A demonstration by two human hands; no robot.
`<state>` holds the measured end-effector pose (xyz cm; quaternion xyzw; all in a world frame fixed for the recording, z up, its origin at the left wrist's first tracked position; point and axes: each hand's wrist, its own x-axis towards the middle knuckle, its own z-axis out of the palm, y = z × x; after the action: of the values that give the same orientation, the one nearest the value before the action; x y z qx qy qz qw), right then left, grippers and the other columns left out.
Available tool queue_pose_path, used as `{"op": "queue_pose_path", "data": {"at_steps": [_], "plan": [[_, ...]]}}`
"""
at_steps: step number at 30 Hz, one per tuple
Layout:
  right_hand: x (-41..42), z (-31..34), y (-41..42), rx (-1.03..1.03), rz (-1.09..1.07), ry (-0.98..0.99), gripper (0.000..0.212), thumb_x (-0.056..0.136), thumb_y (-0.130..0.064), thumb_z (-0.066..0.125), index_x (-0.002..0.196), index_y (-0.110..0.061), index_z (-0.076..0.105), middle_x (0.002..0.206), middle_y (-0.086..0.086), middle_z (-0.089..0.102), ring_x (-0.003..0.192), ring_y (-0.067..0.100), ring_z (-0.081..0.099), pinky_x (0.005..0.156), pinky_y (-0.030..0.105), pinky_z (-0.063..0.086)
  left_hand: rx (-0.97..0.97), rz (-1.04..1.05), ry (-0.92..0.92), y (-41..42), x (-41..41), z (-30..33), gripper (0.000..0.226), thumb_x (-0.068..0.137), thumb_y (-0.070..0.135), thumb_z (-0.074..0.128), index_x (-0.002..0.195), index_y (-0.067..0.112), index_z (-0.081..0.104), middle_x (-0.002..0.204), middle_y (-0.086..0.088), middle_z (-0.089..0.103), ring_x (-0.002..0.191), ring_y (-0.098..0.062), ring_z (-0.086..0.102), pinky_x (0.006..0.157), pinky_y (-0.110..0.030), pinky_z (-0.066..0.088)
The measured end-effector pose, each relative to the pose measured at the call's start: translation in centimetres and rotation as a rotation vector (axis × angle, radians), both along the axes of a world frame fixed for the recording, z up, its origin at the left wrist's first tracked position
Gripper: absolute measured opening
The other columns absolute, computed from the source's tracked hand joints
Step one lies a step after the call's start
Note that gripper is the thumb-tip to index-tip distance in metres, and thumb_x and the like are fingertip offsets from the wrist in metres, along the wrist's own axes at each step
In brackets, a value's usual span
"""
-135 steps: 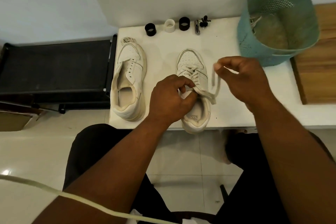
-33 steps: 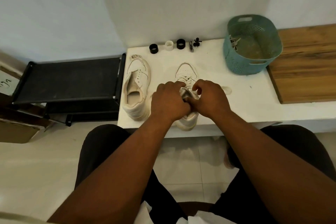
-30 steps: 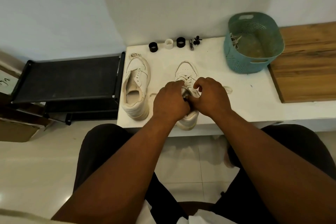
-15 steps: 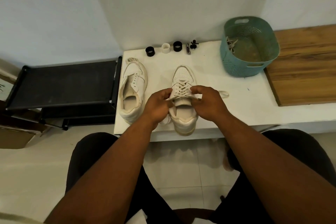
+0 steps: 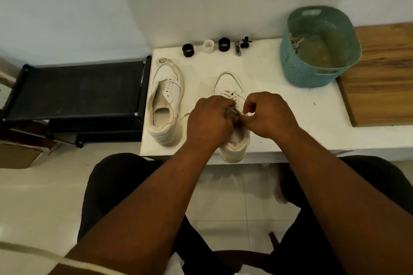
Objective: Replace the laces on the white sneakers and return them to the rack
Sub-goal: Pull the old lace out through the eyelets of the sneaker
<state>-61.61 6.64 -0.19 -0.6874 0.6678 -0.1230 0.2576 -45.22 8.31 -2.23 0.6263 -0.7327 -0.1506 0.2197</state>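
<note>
while the right-hand sneaker (image 5: 231, 131) sits at the white table's (image 5: 290, 105) near edge, your left hand (image 5: 209, 120) and right hand (image 5: 268, 114) meet over its tongue. both pinch the lace (image 5: 234, 114), fingers curled. the unlaced sneaker (image 5: 165, 105) lies well left of your grip.

A teal perforated basket (image 5: 321, 73) is sitting at the back of the white table (image 5: 279, 107), two black rings (image 5: 188, 50) are flanking a white ring (image 5: 209, 46) by the wall, and a wooden board (image 5: 384, 78) is lying just beside the basket.
</note>
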Motion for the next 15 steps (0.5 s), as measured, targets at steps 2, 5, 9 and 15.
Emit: {"op": "queue_pose_path", "data": {"at_steps": [2,5,9,15], "plan": [[0.1,0.1,-0.1,0.036,-0.010,0.006,0.019,0.079,-0.041,0.080,0.078,-0.025,0.069,0.081,-0.007,0.067,0.080,0.016,0.063,0.072,0.030,0.051,-0.036,0.053,-0.004,-0.1,0.0,-0.2,0.023,0.086,0.029,0.061,0.102,0.025,0.078,0.104,0.001,0.075,0.097,-0.026,0.066,0.083,-0.039,0.053],[0.0,0.0,-0.2,0.053,-0.041,-0.024,0.022,0.079,-0.044,0.079,0.073,-0.025,0.069,0.074,-0.010,0.066,0.073,0.011,0.062,0.068,0.028,0.049,-0.050,0.093,-0.004,-0.2,-0.4,0.1,0.015,0.090,0.032,0.064,0.093,0.027,0.078,0.096,0.005,0.075,0.090,-0.020,0.066,0.076,-0.034,0.052],[-0.3,-0.1,-0.3,0.069,-0.078,-0.037,0.015,0.078,-0.033,0.078,0.069,-0.024,0.070,0.069,-0.012,0.065,0.073,0.011,0.063,0.064,0.026,0.045,0.157,0.317,0.323,-0.8,-0.4,0.6,0.009,0.089,0.030,0.070,0.081,0.030,0.073,0.086,0.013,0.074,0.084,-0.007,0.067,0.079,-0.030,0.056],[-0.4,0.1,-0.4,0.090,-0.082,-0.053,0.014,0.077,-0.030,0.079,0.068,-0.023,0.071,0.069,-0.012,0.066,0.072,0.010,0.064,0.068,0.028,0.051,0.325,0.373,0.666,-1.6,0.9,0.7,0.007,0.086,0.018,0.069,0.091,0.024,0.070,0.091,0.009,0.073,0.091,-0.011,0.069,0.091,-0.043,0.059]]}}
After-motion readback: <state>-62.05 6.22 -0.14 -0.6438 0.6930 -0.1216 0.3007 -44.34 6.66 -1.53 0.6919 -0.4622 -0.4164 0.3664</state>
